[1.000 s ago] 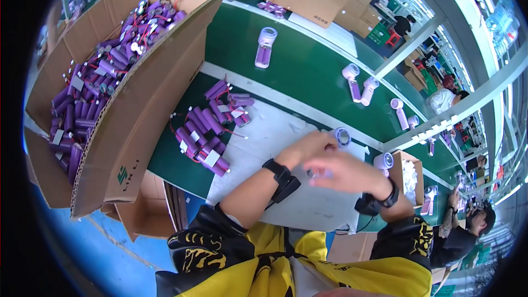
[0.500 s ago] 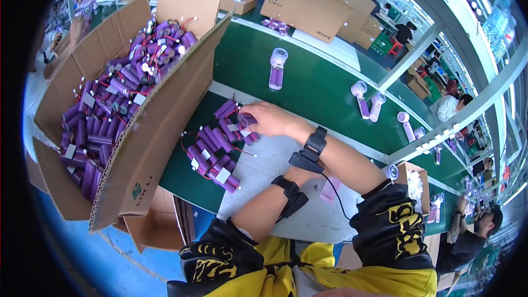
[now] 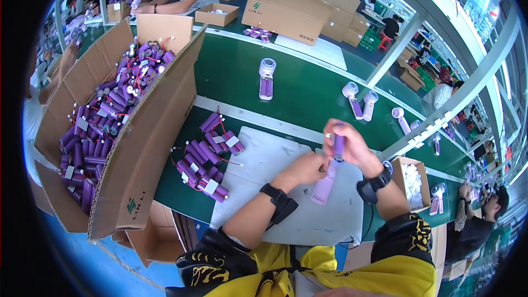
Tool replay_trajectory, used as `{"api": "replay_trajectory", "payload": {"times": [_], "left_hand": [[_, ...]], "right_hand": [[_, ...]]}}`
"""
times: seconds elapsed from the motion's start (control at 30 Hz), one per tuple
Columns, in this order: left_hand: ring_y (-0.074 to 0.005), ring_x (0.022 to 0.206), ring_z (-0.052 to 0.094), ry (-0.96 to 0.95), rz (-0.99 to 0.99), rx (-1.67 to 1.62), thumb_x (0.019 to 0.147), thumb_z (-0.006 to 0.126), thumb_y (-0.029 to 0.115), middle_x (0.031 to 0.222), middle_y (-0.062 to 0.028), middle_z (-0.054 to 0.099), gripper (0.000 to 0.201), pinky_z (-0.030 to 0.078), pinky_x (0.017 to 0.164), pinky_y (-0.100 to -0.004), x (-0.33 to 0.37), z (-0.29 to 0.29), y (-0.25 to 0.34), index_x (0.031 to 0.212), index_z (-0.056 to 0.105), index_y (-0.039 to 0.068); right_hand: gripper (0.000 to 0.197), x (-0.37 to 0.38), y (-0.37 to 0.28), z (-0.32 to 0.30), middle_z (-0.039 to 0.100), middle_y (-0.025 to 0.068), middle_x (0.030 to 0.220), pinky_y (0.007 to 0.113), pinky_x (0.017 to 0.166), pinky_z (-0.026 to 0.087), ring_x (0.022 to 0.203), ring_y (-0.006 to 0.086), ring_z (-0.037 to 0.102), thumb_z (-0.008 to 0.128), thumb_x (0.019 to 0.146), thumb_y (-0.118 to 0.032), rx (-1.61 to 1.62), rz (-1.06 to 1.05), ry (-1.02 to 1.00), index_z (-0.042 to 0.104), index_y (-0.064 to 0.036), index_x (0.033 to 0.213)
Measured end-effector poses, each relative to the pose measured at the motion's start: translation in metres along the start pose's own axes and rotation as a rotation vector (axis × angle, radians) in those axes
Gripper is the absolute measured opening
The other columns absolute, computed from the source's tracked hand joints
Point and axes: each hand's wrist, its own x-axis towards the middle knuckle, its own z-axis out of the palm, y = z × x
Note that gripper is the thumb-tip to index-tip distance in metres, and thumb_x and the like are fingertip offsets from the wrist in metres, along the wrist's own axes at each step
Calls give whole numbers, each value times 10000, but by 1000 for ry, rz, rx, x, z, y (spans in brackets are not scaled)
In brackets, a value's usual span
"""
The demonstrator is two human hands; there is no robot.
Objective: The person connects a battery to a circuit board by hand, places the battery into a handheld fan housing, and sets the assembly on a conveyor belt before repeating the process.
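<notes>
In my right hand [image 3: 352, 144] is a purple battery pack [image 3: 339, 147], gripped upright between thumb and fingers above the grey mat [image 3: 264, 157]. My left hand [image 3: 306, 170] is closed beside it, at the upper end of a pale pink handheld-fan handle [image 3: 323, 188] that lies on the mat. What the left fingers pinch, if anything, is hidden. Left of the mat, several purple battery packs [image 3: 201, 157] with red wires and white labels lie in a loose group.
A tall carton [image 3: 159, 110] full of purple battery packs stands at the left. Beyond the mat, fans [image 3: 266, 80] lie on the green belt [image 3: 231, 71]. At the right are a small box of white parts [image 3: 410, 184] and a metal post [image 3: 404, 137]. Co-workers sit further off.
My right hand has moved right from the battery group with a pack in it, now over the fan handle. My left hand, earlier mostly hidden under the right forearm, now shows. The view has shifted slightly.
</notes>
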Motion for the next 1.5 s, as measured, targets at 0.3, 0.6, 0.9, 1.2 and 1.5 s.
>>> {"api": "replay_trajectory", "payload": {"times": [0.3, 0.6, 0.9, 1.2, 1.5], "left_hand": [[-326, 795, 661, 129, -46, 99, 778, 717, 183, 827, -134, 685, 138, 516, 696, -423, -12, -5, -1, 848, 671, 73], [-240, 727, 636, 41, -88, 30, 792, 732, 120, 743, -106, 636, 141, 490, 640, -347, -20, -23, 10, 865, 657, 25], [-199, 665, 620, 98, -141, 26, 790, 692, 58, 768, -99, 665, 121, 507, 645, -309, -22, -31, 27, 896, 649, 18], [-249, 700, 677, 83, -108, 72, 784, 691, 45, 807, -129, 697, 113, 532, 664, -327, -27, -34, 23, 891, 668, 18], [-255, 725, 677, 26, -59, 90, 774, 710, 32, 815, -138, 687, 131, 530, 667, -323, -25, -33, 26, 894, 660, 11]], "right_hand": [[201, -78, 55, -27, 564, 68, 694, 314, 497, 458, 566, 193, 593, 617, 904, -211, 90, -14, 381, 545, -25, 880], [131, -88, 85, -15, 545, 6, 618, 261, 510, 417, 536, 73, 524, 696, 857, -66, -270, 24, 497, 568, -43, 846], [170, -82, 100, -15, 532, -33, 737, 229, 558, 352, 634, 42, 448, 715, 821, -34, -371, -296, 355, 545, -39, 826], [179, -80, 98, -11, 527, 38, 681, 261, 533, 334, 597, 92, 441, 676, 866, -89, -576, -369, 399, 572, -6, 747], [221, -83, 100, -9, 554, 92, 713, 313, 483, 372, 522, 202, 495, 658, 886, -111, -857, -529, 453, 599, 24, 722]]}}
